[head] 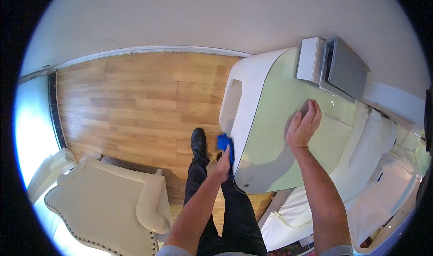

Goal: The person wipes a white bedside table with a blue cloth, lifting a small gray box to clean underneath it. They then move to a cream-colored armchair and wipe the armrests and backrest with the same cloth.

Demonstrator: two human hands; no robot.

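My left hand (223,164) holds a bunched blue cloth (224,143) against the near left side of a white cabinet (252,83) with a rounded, pale green glass-like top. Over that top (270,134) is my right hand (306,122), its fingers bent and its thumb apart, with nothing seen in it. The palm's underside is hidden, so whether it rests on the surface is not plain. A recessed opening (233,100) shows in the cabinet's side. A grey and white box-shaped holder (348,69) stands at the back of the top, by the wall.
A cream studded armchair (101,201) stands at the lower left on the wood floor (142,97). White cloth-covered furniture (362,161) is to the right of the cabinet. My black shoe (199,142) is left of the blue cloth. A wall (203,15) runs across the far side.
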